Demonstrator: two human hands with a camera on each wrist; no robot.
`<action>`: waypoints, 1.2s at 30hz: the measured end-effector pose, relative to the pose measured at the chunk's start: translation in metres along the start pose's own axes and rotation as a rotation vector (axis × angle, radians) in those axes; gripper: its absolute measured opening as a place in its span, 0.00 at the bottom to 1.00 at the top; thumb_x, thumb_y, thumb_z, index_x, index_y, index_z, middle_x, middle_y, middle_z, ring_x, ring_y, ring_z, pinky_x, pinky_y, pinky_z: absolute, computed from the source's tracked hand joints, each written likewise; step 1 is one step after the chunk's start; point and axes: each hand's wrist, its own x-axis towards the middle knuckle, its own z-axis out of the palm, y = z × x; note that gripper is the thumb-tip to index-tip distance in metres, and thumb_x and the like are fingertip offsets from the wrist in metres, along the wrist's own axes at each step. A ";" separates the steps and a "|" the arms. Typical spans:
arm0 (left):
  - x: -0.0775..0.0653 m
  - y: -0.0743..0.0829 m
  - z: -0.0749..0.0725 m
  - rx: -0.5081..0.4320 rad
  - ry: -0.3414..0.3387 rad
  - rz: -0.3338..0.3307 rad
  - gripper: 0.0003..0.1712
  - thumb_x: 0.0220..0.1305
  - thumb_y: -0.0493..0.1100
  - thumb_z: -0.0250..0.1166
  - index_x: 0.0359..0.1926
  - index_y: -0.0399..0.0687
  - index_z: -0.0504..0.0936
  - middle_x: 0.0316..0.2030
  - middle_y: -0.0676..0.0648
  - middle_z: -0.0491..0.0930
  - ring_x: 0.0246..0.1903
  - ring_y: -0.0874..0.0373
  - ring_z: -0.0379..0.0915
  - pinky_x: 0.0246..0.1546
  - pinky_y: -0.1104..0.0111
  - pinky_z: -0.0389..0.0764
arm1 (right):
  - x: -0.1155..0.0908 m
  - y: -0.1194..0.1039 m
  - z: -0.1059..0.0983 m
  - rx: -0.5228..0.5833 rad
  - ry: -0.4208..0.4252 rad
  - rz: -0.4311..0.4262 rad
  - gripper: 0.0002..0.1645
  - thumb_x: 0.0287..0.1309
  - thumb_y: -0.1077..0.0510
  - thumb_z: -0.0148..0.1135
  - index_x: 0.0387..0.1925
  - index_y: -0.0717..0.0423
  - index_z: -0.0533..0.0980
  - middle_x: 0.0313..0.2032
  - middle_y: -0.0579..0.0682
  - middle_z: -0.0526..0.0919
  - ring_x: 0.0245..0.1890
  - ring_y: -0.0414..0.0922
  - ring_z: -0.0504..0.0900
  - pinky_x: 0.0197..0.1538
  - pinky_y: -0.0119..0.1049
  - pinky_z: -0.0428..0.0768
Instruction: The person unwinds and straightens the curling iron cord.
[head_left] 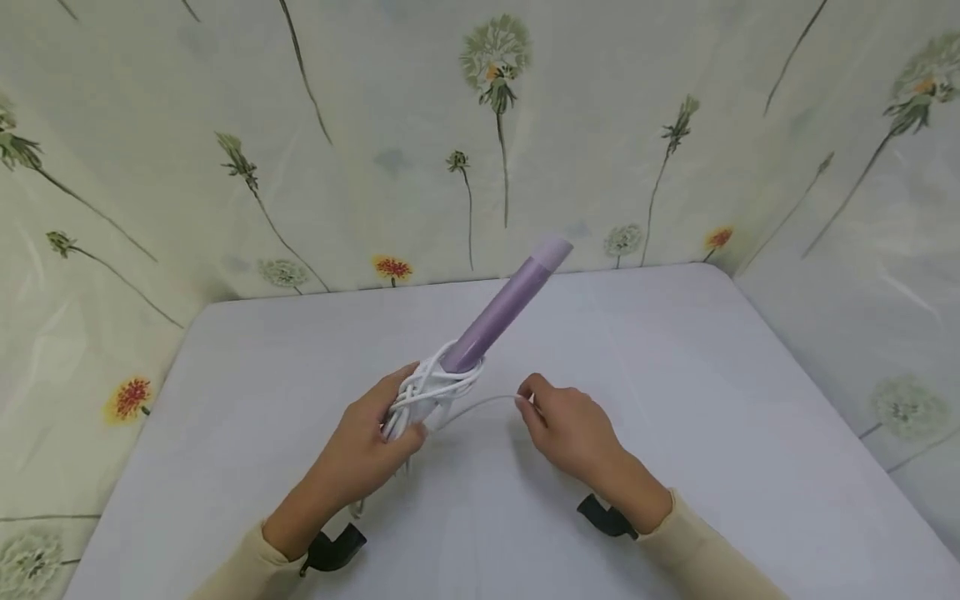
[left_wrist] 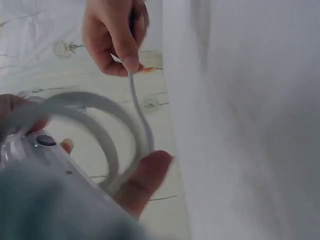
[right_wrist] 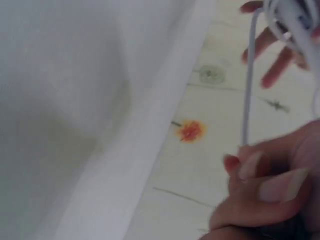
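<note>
Nearest the camera are my sleeves [head_left: 708, 550], coming in from the bottom of the head view, with black wrist pieces [head_left: 333, 547] at the cuffs. My left grip [head_left: 367, 446] is curled round the white handle of the purple wand [head_left: 506, 312] and the cord [head_left: 438, 387] wound about it. My right grip [head_left: 572, 432] is closed to a pinch, thumb and fingertips on the cord; one slack stretch bows across the gap between my two grips.

The wand is left of my right grip, tilted up and away to the right, its pale tip crossing the line of the far edge in the head view. A bit of cord dangles below my left grip.

The white worktop [head_left: 675, 358] runs on well past both grips to its side edges, which spread towards me, with more room on the right than the left. Beyond its rounded far corners rises the flowered backdrop [head_left: 570, 150], which also flanks both sides.
</note>
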 end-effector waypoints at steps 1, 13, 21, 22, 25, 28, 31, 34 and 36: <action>-0.002 0.003 0.000 0.027 0.004 0.026 0.34 0.66 0.41 0.67 0.73 0.56 0.72 0.74 0.49 0.67 0.52 0.54 0.76 0.43 0.60 0.81 | 0.003 0.005 -0.001 0.016 0.032 -0.006 0.05 0.74 0.58 0.61 0.43 0.57 0.78 0.17 0.37 0.69 0.14 0.34 0.64 0.18 0.32 0.64; -0.016 0.014 0.012 0.161 -0.089 0.220 0.65 0.61 0.35 0.73 0.85 0.55 0.39 0.66 0.52 0.79 0.47 0.66 0.81 0.44 0.64 0.83 | 0.030 0.049 -0.058 0.410 0.324 0.079 0.10 0.79 0.57 0.56 0.47 0.62 0.75 0.26 0.54 0.79 0.19 0.43 0.72 0.21 0.31 0.70; -0.017 0.006 0.015 0.325 -0.085 0.269 0.44 0.61 0.39 0.73 0.78 0.52 0.67 0.53 0.54 0.85 0.36 0.65 0.75 0.37 0.67 0.81 | 0.013 0.076 -0.102 0.856 0.428 0.006 0.05 0.76 0.65 0.56 0.49 0.63 0.74 0.25 0.52 0.71 0.19 0.43 0.65 0.21 0.32 0.63; -0.017 0.003 0.013 0.333 -0.072 0.255 0.41 0.62 0.40 0.73 0.76 0.53 0.70 0.52 0.53 0.85 0.36 0.65 0.76 0.37 0.66 0.81 | 0.009 0.079 -0.106 0.881 0.430 -0.020 0.06 0.76 0.67 0.55 0.49 0.64 0.75 0.25 0.51 0.69 0.21 0.44 0.64 0.24 0.33 0.63; -0.016 -0.004 0.006 0.305 -0.041 0.172 0.37 0.64 0.40 0.72 0.73 0.53 0.72 0.52 0.51 0.85 0.39 0.64 0.77 0.38 0.64 0.81 | -0.005 0.085 -0.116 0.881 0.425 -0.099 0.11 0.76 0.69 0.51 0.48 0.71 0.78 0.26 0.50 0.69 0.27 0.45 0.65 0.34 0.35 0.63; -0.016 -0.007 -0.001 0.265 -0.002 0.113 0.36 0.66 0.39 0.71 0.73 0.49 0.71 0.51 0.49 0.85 0.38 0.62 0.78 0.38 0.63 0.81 | -0.016 0.088 -0.123 0.774 0.381 -0.126 0.12 0.73 0.72 0.52 0.37 0.71 0.82 0.27 0.48 0.70 0.32 0.44 0.66 0.38 0.33 0.64; -0.015 -0.007 -0.008 0.240 0.031 0.105 0.34 0.66 0.39 0.72 0.71 0.46 0.72 0.51 0.47 0.85 0.39 0.59 0.78 0.38 0.62 0.82 | -0.021 0.088 -0.123 0.500 0.286 -0.045 0.13 0.68 0.67 0.65 0.25 0.56 0.81 0.27 0.44 0.72 0.33 0.41 0.68 0.36 0.32 0.66; -0.013 -0.005 -0.011 0.229 0.045 0.112 0.35 0.65 0.39 0.72 0.71 0.46 0.72 0.51 0.47 0.85 0.39 0.59 0.79 0.39 0.62 0.83 | -0.019 0.088 -0.116 0.148 0.141 0.046 0.16 0.62 0.55 0.76 0.23 0.45 0.76 0.27 0.40 0.71 0.31 0.40 0.68 0.33 0.34 0.67; -0.012 -0.005 -0.012 0.225 0.047 0.118 0.34 0.65 0.39 0.72 0.71 0.46 0.72 0.51 0.47 0.85 0.38 0.59 0.78 0.38 0.62 0.82 | -0.017 0.091 -0.110 -0.029 0.066 0.073 0.17 0.60 0.46 0.77 0.25 0.44 0.77 0.27 0.40 0.72 0.31 0.42 0.70 0.35 0.38 0.69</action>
